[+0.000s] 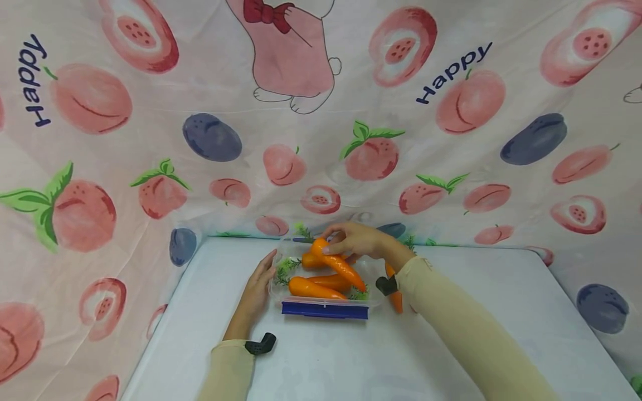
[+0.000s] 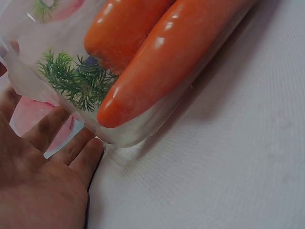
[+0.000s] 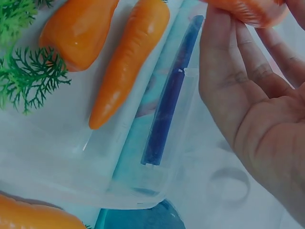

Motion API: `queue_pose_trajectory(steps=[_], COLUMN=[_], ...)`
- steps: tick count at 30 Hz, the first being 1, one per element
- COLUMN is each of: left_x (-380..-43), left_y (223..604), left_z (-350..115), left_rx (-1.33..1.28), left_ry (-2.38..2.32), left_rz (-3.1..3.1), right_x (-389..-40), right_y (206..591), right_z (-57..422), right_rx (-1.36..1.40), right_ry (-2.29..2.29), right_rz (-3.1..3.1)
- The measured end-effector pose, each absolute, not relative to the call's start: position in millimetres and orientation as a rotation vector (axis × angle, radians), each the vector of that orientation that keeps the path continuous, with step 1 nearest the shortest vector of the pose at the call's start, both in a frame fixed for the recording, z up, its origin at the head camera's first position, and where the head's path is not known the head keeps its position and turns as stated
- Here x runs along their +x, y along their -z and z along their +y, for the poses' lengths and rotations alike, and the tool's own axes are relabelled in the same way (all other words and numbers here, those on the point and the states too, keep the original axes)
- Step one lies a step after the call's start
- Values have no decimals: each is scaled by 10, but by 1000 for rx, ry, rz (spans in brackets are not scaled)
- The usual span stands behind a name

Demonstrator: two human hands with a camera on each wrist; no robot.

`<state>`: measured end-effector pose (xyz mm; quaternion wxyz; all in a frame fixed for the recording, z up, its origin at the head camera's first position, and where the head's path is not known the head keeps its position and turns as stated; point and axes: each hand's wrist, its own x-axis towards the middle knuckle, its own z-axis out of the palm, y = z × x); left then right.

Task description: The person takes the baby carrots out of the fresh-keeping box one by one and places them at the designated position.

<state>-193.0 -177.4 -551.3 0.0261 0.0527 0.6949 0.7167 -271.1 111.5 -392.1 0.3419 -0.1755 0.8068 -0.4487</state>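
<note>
A clear plastic box (image 1: 372, 302) with blue latches (image 1: 325, 311) holds several orange toy carrots (image 1: 316, 288) with green feathery tops. My right hand (image 1: 358, 239) grips the thick end of another carrot (image 1: 346, 272) over the box; its narrow end slants down toward the front right. In the right wrist view only part of that held carrot (image 3: 257, 12) shows above the fingers. My left hand (image 1: 258, 287) rests along the box's left side, and the left wrist view shows its extended fingers (image 2: 78, 152) against the wall.
On the white table (image 1: 321, 362), a further carrot (image 1: 396, 301) lies just right of the box, partly hidden beneath my right wrist. A peach-printed cloth (image 1: 321, 133) hangs behind and at both sides.
</note>
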Motion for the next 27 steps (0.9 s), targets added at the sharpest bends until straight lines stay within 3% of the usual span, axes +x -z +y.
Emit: queue_pose_trajectory(steps=[27], left_x=[-1936], left_y=[5538], left_z=[-1792], left_rx=[143], left_ry=[-2167], left_rz=[2183], right_x=[-2598], right_y=[3862], right_z=[1496], right_rx=[-360], right_ry=[1363], right_rz=[2092])
